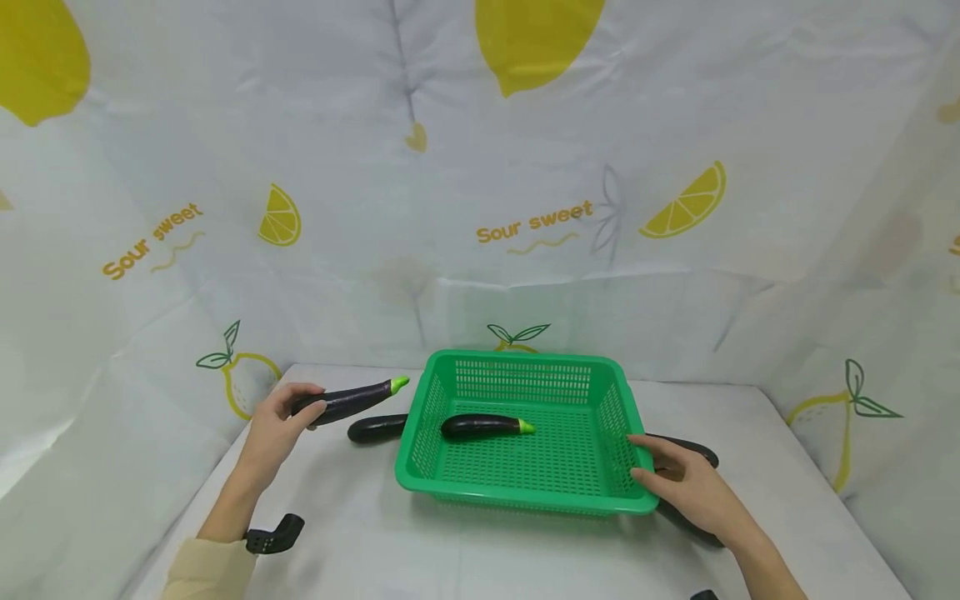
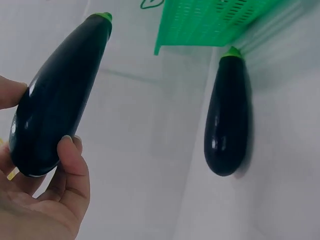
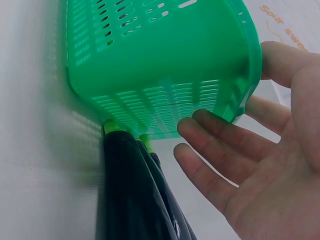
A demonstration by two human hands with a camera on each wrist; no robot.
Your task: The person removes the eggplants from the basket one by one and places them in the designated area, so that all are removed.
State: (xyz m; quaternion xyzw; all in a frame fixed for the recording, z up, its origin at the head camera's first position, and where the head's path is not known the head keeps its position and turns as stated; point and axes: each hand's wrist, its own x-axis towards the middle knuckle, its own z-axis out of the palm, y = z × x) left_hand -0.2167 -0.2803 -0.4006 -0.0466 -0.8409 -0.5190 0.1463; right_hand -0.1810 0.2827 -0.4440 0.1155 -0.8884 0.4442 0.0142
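My left hand (image 1: pixel 277 421) grips an eggplant (image 1: pixel 352 402) by its thick dark end, with the green stem tip pointing right. In the left wrist view this eggplant (image 2: pixel 62 95) is held between thumb and fingers, raised off the table. My right hand (image 1: pixel 693 483) holds the right rim of the green plastic basket (image 1: pixel 525 498), its lower fingers spread along the outside wall in the right wrist view. Inside the basket lies one eggplant (image 1: pixel 483 427), stem to the right.
Another eggplant (image 1: pixel 377 428) lies on the table (image 1: pixel 360 533) against the basket's left side. More eggplants (image 3: pixel 132 185) lie by its right side, partly hidden by my right hand. A white lemon-print sheet (image 1: pixel 420 250) hangs behind and around the table.
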